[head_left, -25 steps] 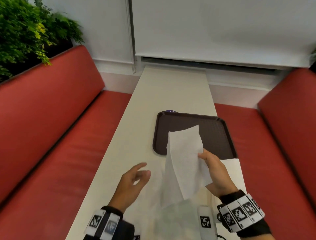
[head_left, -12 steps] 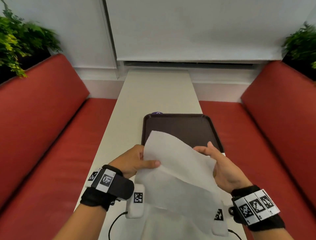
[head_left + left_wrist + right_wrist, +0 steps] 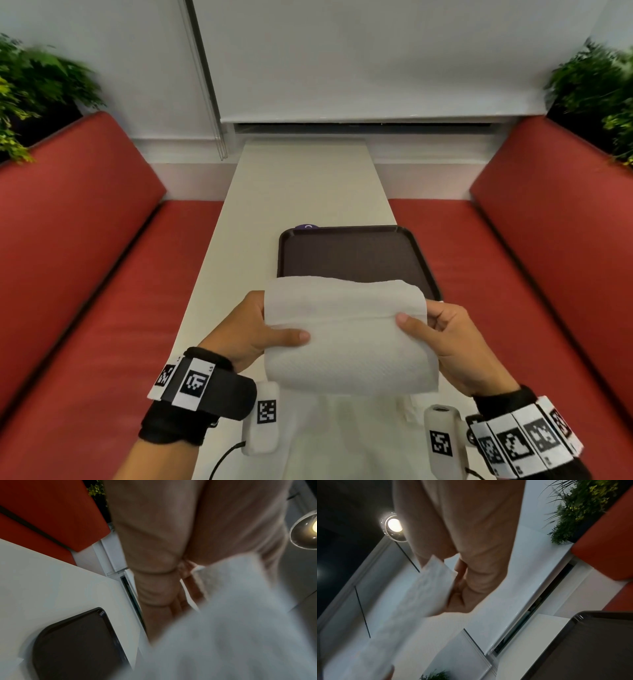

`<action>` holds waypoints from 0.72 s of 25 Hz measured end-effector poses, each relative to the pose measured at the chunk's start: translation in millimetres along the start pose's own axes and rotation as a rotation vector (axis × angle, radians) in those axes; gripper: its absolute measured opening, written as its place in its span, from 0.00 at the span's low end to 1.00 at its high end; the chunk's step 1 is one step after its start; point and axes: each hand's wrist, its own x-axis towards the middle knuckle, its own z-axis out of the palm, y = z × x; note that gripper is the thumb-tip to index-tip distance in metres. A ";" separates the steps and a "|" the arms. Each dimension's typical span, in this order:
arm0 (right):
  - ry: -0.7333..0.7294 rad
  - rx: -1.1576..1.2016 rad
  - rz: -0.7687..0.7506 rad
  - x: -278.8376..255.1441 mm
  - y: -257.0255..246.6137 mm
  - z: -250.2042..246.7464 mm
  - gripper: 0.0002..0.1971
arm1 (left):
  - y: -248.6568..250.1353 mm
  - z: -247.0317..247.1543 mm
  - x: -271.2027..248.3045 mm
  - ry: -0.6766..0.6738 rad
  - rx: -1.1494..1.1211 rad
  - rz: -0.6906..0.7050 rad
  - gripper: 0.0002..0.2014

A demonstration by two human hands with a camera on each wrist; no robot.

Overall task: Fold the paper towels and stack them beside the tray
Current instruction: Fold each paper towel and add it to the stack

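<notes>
Both hands, left hand (image 3: 251,330) and right hand (image 3: 455,339), pinch the paper towel (image 3: 346,337) mid-fold above the table; next, probably press the crease flat

No words, brands or numbers can be read anywhere; only black-and-white square code markers stand on the wristbands (image 3: 191,383) and on the wrist cameras (image 3: 440,442).

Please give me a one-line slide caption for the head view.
Both hands, left and right, fold a paper towel above the table, before a dark tray.
</notes>
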 end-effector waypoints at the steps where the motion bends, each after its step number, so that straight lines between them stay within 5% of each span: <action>1: 0.008 0.006 -0.014 0.7 0.0 -0.5 0.15 | 1.1 0.3 -0.3 0.007 0.010 0.008 0.35; 6: 0.008 0.027 -0.044 -1.9 7.9 -7.5 0.28 | 0.2 2.3 -0.3 0.106 -0.022 0.033 0.19; 7: 0.015 0.022 -0.051 -2.7 8.5 -9.5 0.26 | -0.1 3.7 0.0 0.123 -0.037 0.033 0.16; 9: 0.020 0.023 -0.065 -4.9 8.1 -13.3 0.08 | -1.4 8.1 1.4 0.145 -0.067 0.035 0.13; 13: 0.073 0.016 -0.047 -13.1 1.5 -14.7 0.23 | -1.8 14.4 3.5 0.168 -0.149 -0.023 0.18; 18: 0.201 0.071 0.009 -22.9 6.9 -22.2 0.16 | -6.1 19.5 8.7 0.141 -0.271 -0.094 0.11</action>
